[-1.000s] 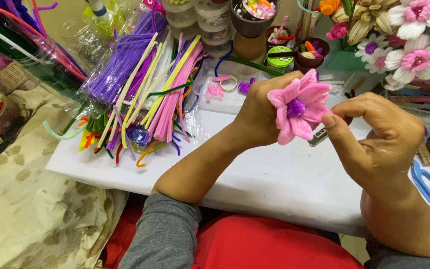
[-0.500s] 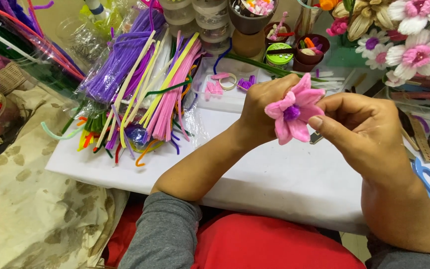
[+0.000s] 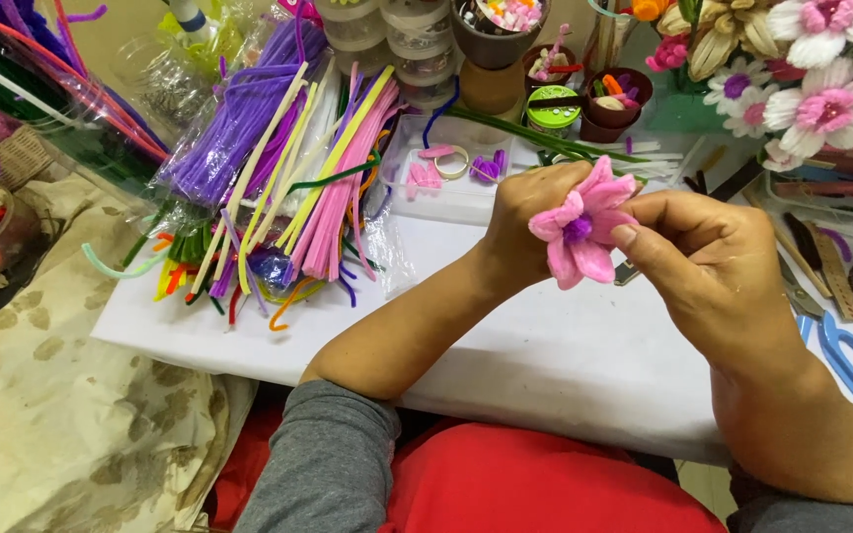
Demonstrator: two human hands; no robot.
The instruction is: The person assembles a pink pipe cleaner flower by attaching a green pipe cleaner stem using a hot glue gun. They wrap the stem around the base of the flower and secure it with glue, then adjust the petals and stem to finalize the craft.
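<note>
Left hand [image 3: 530, 212] gripping pink flower [image 3: 581, 235] from behind, right hand [image 3: 708, 262] pinching a petal with its thumb, flower held between both hands above white desk [image 3: 545, 355], blue scissors [image 3: 846, 350] right of the right hand, pipe cleaners [image 3: 288, 178] left of the left hand

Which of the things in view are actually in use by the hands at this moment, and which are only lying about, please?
In use:
- pink flower, held by left hand and right hand

Lying about:
- blue scissors
- pipe cleaner bundle
- white tray
- finished flowers
</note>
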